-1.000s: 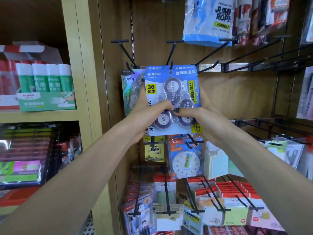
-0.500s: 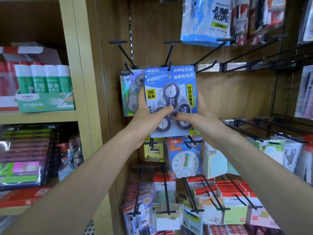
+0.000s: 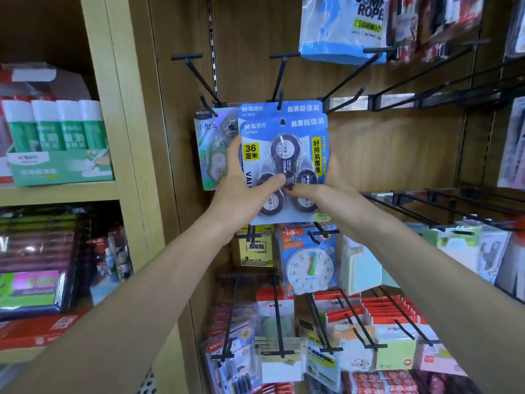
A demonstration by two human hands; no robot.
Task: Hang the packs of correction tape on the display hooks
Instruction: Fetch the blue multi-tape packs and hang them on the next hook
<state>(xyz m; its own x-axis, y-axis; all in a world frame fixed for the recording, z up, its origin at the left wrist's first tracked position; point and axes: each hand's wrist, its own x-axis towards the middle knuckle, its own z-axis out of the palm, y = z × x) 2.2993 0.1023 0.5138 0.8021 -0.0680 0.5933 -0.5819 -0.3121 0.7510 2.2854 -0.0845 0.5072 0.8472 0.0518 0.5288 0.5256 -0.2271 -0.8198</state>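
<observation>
While both hands (image 3: 244,191) grip, pack (image 3: 284,166) meets hook (image 3: 280,99).

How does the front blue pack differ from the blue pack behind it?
The front blue pack sits lower, its hang hole off the hook; the back blue pack is threaded on it. Both hands, left hand and right hand, grip the front; only the back's header shows. Same blue header print.

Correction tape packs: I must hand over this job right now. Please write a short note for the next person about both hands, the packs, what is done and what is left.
Left hand: grips the front pack at its left edge, thumb on the blister.
Right hand: grips the same pack at its right side.
Rear pack: already hangs on the hook.
Front pack: its hang hole sits below the hook tip, not threaded yet.
Left to do: raise the front pack, slide its hole onto the hook, release.
</observation>
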